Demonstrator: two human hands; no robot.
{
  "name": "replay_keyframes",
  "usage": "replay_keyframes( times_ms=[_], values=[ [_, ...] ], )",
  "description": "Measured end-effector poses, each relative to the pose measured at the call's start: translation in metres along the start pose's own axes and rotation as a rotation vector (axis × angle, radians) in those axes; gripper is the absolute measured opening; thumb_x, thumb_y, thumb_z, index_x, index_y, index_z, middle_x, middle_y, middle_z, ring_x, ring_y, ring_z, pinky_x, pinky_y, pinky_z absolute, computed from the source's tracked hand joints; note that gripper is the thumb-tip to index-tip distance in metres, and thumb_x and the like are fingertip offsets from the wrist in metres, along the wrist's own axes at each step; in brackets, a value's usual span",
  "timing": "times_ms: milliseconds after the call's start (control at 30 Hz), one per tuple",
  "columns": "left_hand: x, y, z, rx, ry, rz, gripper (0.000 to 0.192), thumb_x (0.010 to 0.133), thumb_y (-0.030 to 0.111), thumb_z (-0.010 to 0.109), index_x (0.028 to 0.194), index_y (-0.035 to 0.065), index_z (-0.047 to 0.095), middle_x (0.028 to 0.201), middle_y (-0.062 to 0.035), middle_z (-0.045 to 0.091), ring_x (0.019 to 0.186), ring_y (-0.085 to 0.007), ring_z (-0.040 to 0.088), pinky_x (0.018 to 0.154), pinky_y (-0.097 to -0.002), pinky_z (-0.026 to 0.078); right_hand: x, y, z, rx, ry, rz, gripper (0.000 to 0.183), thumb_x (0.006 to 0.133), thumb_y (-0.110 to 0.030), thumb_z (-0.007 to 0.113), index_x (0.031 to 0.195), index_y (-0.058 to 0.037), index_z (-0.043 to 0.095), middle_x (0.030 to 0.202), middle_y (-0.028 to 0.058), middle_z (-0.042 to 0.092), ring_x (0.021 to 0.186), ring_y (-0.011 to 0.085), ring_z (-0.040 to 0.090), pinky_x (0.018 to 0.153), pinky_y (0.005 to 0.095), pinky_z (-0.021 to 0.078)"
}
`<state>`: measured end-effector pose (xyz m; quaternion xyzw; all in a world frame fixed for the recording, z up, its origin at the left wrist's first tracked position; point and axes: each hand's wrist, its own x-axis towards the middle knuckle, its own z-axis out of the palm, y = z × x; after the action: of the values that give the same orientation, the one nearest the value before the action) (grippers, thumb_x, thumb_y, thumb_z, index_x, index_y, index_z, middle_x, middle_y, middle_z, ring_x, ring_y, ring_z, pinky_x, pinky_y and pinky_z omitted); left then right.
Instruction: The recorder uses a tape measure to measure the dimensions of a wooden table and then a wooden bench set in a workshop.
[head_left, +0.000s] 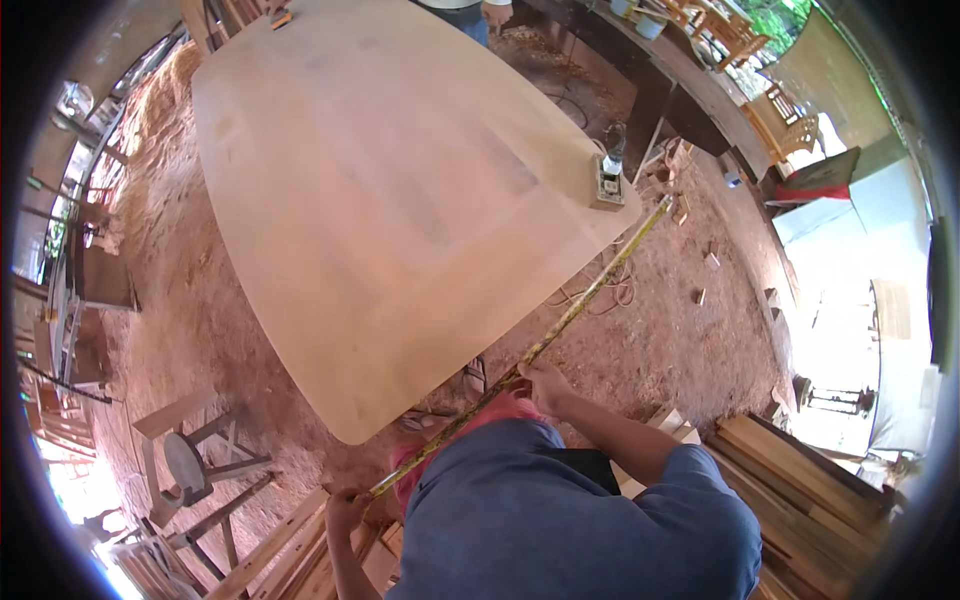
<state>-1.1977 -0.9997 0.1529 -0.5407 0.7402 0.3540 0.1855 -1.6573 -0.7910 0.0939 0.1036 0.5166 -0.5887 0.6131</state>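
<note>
A yellow measuring tape blade (574, 309) is stretched slantwise in front of my body, past the near edge of a large wooden tabletop panel (390, 330). My left hand (347, 510) grips the tape near its lower left end. Around the middle of the blade, the fingers of my right hand (545, 388) are closed on it. The tape's far end juts out free beyond the panel's right corner. Both hands are apart from the panel. On that right corner sits an electrical outlet box (608, 184) with a plug or adapter in it.
Behind the panel stands another person, whose hand (496, 13) is visible. An orange-and-black tool (281, 20) lies at the far left edge. Stacked boards (802, 487) lie at right, more planks (289, 547) at lower left. A cable (619, 289) coils on the dusty ground beside wood offcuts (712, 260).
</note>
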Motion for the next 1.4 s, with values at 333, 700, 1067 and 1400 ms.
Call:
replay_keyframes(
  times_ms=[333, 700, 1067, 1400],
  values=[
    [0.062, 0.002, -0.042, 0.123, -0.111, 0.024, 0.03, 0.083, 0.035, 0.064, 0.097, 0.0102, 0.074, 0.085, -0.0173, 0.07, 0.082, -0.0328, 0.069, 0.075, -0.0418, 0.054, 0.069, 0.0, 0.044, 0.017, 0.297, -0.291, 0.023, 0.095, -0.019, 0.056, 0.096, 0.0028, 0.064, 0.067, 0.011, 0.064, 0.052, 0.022, 0.064, 0.046, 0.032, 0.0474],
    [0.076, -0.002, -0.045, 0.004, -0.084, -0.024, 0.03, 0.078, 0.036, 0.069, 0.094, 0.0111, 0.076, 0.082, -0.0168, 0.071, 0.08, -0.0308, 0.07, 0.074, -0.0392, 0.055, 0.088, -0.123, -0.015, -0.624, 1.301, -0.524, 0.038, 0.085, -0.027, 0.063, 0.109, 0.0022, 0.06, 0.107, 0.0287, 0.064, 0.099, 0.0436, 0.063, 0.082, 0.0516, 0.049],
    [0.066, 0.037, -0.035, 0.091, -0.066, 0.012, 0.031, 0.079, 0.034, 0.065, 0.094, 0.0089, 0.075, 0.078, -0.0162, 0.071, 0.074, -0.0286, 0.07, 0.071, -0.0383, 0.054, 0.139, -0.28, -0.134, -0.113, 0.927, -0.768, 0.027, 0.088, -0.004, 0.041, 0.111, -0.0075, 0.054, 0.085, 0.013, 0.062, 0.058, 0.0201, 0.062, 0.045, 0.0305, 0.0505],
    [0.071, 0.011, -0.038, 0.091, 0.019, -0.079, 0.03, 0.079, 0.036, 0.07, 0.097, 0.0126, 0.075, 0.085, -0.0156, 0.071, 0.082, -0.0318, 0.07, 0.076, -0.0405, 0.054, 0.168, -0.275, -0.037, -0.197, 0.79, -0.742, 0.048, 0.078, -0.002, 0.049, 0.126, -0.0037, 0.053, 0.101, 0.0214, 0.062, 0.071, 0.0277, 0.067, 0.055, 0.0385, 0.0546]
  ],
)
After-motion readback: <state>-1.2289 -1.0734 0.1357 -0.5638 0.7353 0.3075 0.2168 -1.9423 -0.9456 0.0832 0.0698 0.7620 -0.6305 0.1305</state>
